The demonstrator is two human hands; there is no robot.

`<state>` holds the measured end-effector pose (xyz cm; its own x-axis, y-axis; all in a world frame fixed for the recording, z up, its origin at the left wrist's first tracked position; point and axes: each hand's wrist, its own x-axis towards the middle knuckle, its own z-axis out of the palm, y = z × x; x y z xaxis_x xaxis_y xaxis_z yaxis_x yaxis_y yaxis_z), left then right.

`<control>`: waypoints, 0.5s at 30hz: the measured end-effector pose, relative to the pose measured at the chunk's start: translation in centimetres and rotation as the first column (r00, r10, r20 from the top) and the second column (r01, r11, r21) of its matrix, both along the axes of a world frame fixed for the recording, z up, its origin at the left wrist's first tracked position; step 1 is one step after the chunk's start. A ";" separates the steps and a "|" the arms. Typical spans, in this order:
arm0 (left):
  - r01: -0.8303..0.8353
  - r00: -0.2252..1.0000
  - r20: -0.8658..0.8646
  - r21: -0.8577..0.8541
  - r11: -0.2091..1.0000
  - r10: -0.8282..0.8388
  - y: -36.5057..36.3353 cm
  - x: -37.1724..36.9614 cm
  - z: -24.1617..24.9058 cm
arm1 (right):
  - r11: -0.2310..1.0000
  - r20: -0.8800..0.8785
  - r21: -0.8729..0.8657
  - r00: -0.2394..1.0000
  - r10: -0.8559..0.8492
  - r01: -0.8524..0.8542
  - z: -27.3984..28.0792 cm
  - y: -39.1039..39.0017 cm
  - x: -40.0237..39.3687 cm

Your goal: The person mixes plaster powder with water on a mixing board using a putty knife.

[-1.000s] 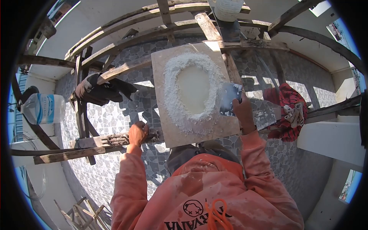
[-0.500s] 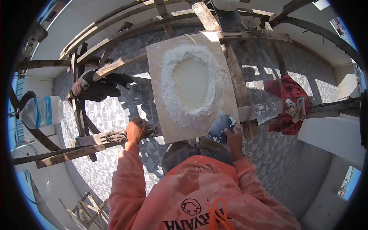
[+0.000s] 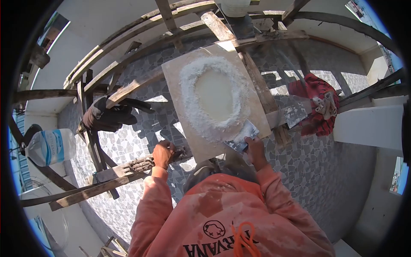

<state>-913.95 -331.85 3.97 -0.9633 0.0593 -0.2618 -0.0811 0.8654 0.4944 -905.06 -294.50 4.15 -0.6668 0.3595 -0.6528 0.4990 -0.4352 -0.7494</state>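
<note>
My right hand (image 3: pixel 256 150) grips a flat metal scraper (image 3: pixel 242 136) dusted with white powder. Its blade lies at the lower right edge of a ring of white powder (image 3: pixel 191 112). Pale milky liquid (image 3: pixel 214 95) fills the middle of the ring. Both rest on a tan square board (image 3: pixel 172 67), which looks tilted in view. My left hand (image 3: pixel 163 154) is closed, fingers curled, above a narrow plank (image 3: pixel 113 172) left of the board. Whatever the fingers hold, if anything, is hidden.
Wooden beams (image 3: pixel 145 81) frame the board over a tiled floor (image 3: pixel 299 184). Dark cloth (image 3: pixel 107 115) hangs at left near a large clear bottle (image 3: pixel 49 145). A red checked cloth (image 3: pixel 317 96), gloves (image 3: pixel 326 107) and a powdery metal blade (image 3: pixel 295 115) lie at right. A white bucket (image 3: pixel 235 7) stands behind.
My right hand has moved the scraper up and left onto the powder's lower right edge. The view has turned somewhat. My left hand stays closed near the plank.
</note>
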 end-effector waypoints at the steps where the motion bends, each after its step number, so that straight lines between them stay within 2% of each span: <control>1: 0.006 1.000 0.007 0.025 1.000 -0.006 -0.1 0.0 -0.1 | 0.998 0.003 0.056 1.000 0.020 -0.020 0.6 -0.1 -0.3; 4: 0.014 1.000 -0.025 0.079 0.997 -0.012 -0.8 0.1 -0.8 | 0.995 -0.006 -0.011 0.995 -0.101 0.101 2.2 -0.4 -1.6; 7: 0.008 0.993 -0.116 0.037 0.999 -0.004 -0.4 0.3 -1.2 | 0.993 -0.003 0.107 0.999 -0.049 0.049 3.0 -0.3 -2.4; 10: 0.000 0.989 -0.148 0.065 0.998 0.010 -0.3 0.4 -1.0 | 0.974 0.009 0.228 1.000 0.012 -0.013 3.4 0.1 -3.3; 15: 0.024 0.986 -0.167 0.105 0.994 -0.006 -0.6 0.4 -1.0 | 0.962 -0.008 0.271 1.000 0.015 -0.012 4.7 0.0 -5.1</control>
